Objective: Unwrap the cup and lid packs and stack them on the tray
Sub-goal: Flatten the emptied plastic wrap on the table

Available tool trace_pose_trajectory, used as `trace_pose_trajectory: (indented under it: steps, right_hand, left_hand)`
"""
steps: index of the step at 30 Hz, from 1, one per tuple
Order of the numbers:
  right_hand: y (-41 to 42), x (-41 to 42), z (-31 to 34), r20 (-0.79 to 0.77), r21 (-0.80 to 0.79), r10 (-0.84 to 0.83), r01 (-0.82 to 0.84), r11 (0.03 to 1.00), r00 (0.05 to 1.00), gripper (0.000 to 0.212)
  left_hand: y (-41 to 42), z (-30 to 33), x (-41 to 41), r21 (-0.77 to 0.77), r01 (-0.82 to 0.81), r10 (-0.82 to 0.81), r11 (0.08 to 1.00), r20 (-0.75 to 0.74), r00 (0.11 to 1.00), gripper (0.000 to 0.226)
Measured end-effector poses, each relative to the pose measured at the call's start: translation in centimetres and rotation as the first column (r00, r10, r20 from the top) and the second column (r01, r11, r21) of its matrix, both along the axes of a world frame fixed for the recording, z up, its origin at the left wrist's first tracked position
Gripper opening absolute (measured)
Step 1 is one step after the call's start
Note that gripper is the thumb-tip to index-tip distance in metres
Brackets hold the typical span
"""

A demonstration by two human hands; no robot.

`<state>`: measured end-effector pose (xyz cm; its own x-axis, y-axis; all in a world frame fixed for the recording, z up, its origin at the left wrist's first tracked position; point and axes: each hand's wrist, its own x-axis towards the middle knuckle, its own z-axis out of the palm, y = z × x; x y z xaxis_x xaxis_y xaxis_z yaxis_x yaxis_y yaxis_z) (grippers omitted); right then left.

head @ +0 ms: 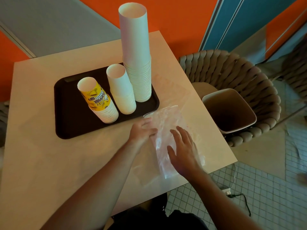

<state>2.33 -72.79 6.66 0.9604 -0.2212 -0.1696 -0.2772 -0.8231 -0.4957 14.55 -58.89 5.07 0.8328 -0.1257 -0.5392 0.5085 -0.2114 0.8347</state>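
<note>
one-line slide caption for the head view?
Both hands flatten an empty plastic wrapper beside a tray holding three cup stacks.

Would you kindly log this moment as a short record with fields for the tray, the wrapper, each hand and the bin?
tray: dark tray on the table, holding three upside-down cup stacks
tallest stack: white cups, at the tray's far right
middle stack: white cups
yellow-printed stack, nearest the left
wrapper: clear plastic bag, empty, flat on the table
left hand: open, fingers on the bag
right hand: open, over the bag
bin: open, beside the table
</note>
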Motion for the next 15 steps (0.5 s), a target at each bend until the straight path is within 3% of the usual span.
trace_pose_trajectory:
  steps: [5, 12, 15]
  right_hand:
    - [0.1, -0.7, -1.0, -0.190, -0.082, 0.013, -0.029, 0.996, 0.982, 0.069]
    - [0.5, -0.7, -1.6, -0.228, -0.090, 0.030, -0.052, 0.995, 0.973, 0.073]
    - [0.3, -1.1, -3.1, -0.248, -0.087, 0.054, -0.078, 0.993, 0.967, 0.074]
  left_hand:
    - [-0.3, -0.3, -0.1, 0.038, 0.017, -0.017, 0.999, 0.004, 1.000, 0.061]
    - [-0.3, -1.5, 0.3, 0.123, 0.085, -0.094, 0.989, 0.073, 0.993, 0.062]
    - [-0.2, -1.1, 0.0, 0.298, 0.100, -0.174, 0.949, 0.233, 0.957, 0.047]
